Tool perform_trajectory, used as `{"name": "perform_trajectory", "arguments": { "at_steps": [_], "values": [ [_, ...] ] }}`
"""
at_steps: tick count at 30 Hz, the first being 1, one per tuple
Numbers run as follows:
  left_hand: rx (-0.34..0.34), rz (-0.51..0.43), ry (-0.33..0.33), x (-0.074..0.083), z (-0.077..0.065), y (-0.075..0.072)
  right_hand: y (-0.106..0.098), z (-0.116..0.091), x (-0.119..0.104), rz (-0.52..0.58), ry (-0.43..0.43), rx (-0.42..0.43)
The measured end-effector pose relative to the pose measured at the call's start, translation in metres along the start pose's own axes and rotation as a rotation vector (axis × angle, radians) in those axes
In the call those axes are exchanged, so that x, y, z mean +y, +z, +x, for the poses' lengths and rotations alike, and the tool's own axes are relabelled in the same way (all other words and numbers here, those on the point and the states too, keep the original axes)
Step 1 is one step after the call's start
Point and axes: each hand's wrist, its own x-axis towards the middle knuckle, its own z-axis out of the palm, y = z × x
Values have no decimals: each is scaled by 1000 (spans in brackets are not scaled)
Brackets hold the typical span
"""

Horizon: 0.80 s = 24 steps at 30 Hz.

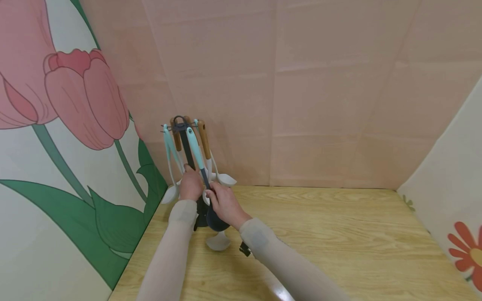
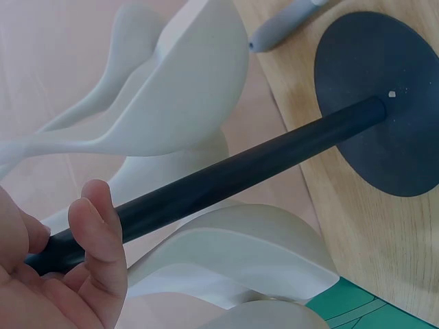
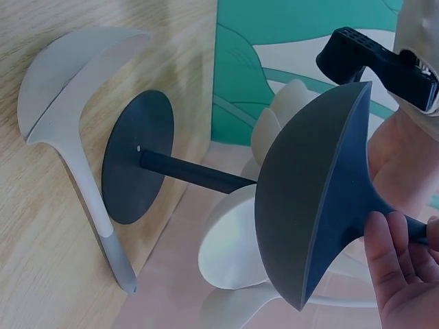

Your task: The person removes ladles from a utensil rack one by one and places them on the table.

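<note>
Gripping the dark pole (image 2: 260, 160) of a utensil stand (image 1: 181, 126) with the left hand (image 1: 191, 185), fingers curled round it below the hooks. Holding a dark ladle (image 3: 295, 199) by its narrow neck with the right hand (image 1: 226, 204), just beside the left. Tilted slightly: bowl low, in front of the pole; turquoise handle (image 1: 195, 150) up by the stand's top — hooked there or merely near, cannot tell. Standing on the wooden table (image 1: 331, 225) on a round dark base (image 3: 134, 185), toward the left end, close to the pinkish backdrop (image 1: 339, 96) and the wall of drawn tulips (image 1: 88, 100). Hanging round the stand: white-headed utensils (image 1: 170, 195), some turquoise-handled, others with wooden handles (image 1: 203, 138). Lying on the table beside the base — a white ladle (image 3: 75, 89) with a grey handle end. Worn on both arms: pale sleeves (image 1: 293, 267).
</note>
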Motion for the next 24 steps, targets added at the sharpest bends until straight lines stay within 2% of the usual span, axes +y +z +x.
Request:
{"name": "perform_trajectory", "arguments": {
  "at_steps": [24],
  "values": [
    [-7, -8, -9, 0, 0, 0, 0, -2, 0, 9, -8, -4]
  ]
}}
